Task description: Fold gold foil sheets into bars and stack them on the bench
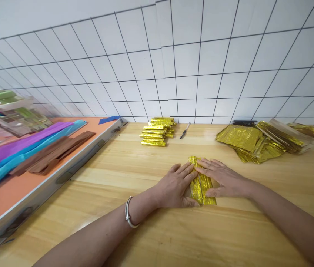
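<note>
Foil [206, 191] lies just below and right of the frame's center on the table [112, 202], under outstretched fingers [189, 177] of the left hand [170, 188] and slightly spread ones of the right hand [226, 180]. At right, a clear bag [288, 128] holds gold sheets [277, 136]; at left stands a jug [25, 115], contents unclear.

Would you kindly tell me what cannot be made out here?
Head view: part of the gold foil, hidden under the left hand and right hand.
Head view: shape of the black object, partly hidden by the foil pile.
Head view: left end of the purple strip, cut off by the edge.
</note>
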A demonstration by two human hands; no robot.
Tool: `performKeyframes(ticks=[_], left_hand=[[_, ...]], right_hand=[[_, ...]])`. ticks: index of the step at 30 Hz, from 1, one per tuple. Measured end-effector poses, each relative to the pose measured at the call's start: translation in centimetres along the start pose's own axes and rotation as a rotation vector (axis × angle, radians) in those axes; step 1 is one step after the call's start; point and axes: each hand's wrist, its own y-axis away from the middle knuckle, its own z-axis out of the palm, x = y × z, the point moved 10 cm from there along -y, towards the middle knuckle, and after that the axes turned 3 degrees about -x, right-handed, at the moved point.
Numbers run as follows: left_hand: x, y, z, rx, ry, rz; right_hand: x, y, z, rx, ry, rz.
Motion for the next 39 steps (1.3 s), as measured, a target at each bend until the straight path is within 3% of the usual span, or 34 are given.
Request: performKeyframes(ticks=[8,13,17,21,39], left_hand=[[-1.3,-0.6,-0.7,0.042,0.02,0.036],[-3.7,-2.7,-0.7,0.062,-0.103,-0.036],[-4.2,-3.2,-0.2,0.061,-0.174,-0.078],[-3.3,-2.0,0.1,0.038,-0.208,-0.106],[4.6,4.5,-1.1,0.009,0.002,-0.019]], right_hand=[[0.0,0.0,-0.2,0.019,-0.01,-0.001],[0.0,0.0,-0.2,0.016,-0.007,0.01],[0.0,0.1,-0.3,0.027,-0.029,-0.01],[0.2,0.2,-0.2,0.032,-0.032,-0.01],[0.3,0.2,0.0,0.037,-0.007,-0.024]])
